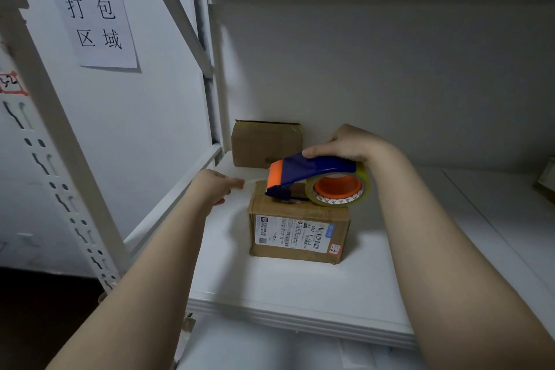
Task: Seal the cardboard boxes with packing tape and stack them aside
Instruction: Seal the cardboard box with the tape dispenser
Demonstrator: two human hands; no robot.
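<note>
Our right hand (345, 144) clamped its fingers round the dispenser (315, 173), on the box (297, 228) beneath them; our left hand (211, 186) pinched the tape (365, 186) between fingertips.

A box (297, 237) sits mid-shelf (300, 288), with a second box (264, 144) behind it to the left, in the back corner. The tape dispenser (318, 177) rests on the front box under the right hand (351, 144). The left hand (214, 186), just left of that box, pinches the tape strip (255, 182) running to the dispenser.
</note>
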